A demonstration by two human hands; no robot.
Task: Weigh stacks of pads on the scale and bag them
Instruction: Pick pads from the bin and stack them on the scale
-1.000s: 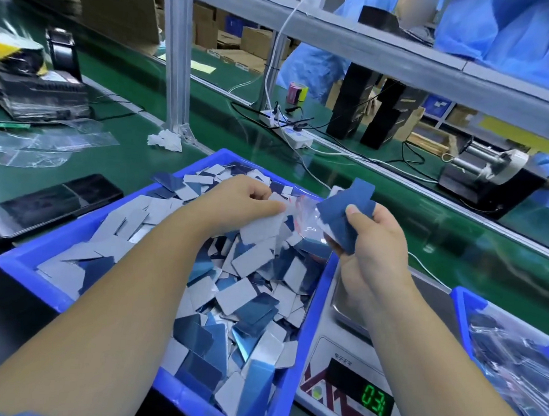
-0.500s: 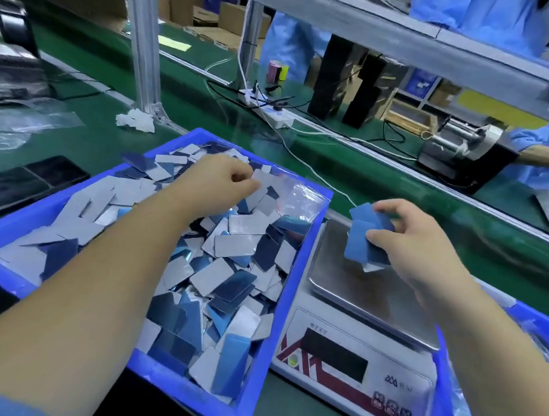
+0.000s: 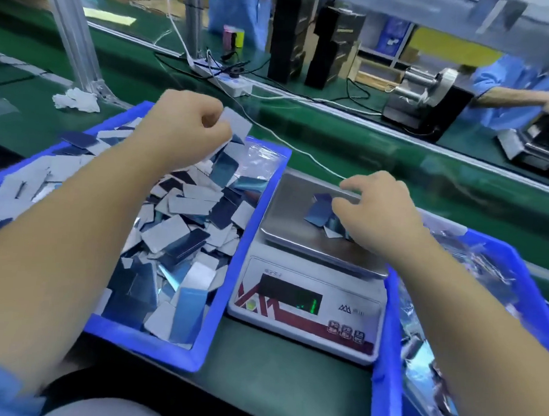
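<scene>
Head view: right hand (image 3: 374,213) fingers curl down onto a small stack of pads (image 3: 322,213) lying on the scale (image 3: 308,273) pan — whether they grip it or are letting go I cannot tell, likely setting it there to get a reading. Left of the scale, the left hand (image 3: 182,129) pinches a grey pad (image 3: 238,123) lifted over the blue bin (image 3: 251,206) of loose pads — probably a top-up piece; a clear bag (image 3: 260,157) lies at the bin's far corner beside the scale.

Hands (image 3: 374,213) over scale (image 3: 307,292), pads (image 3: 322,210)
</scene>
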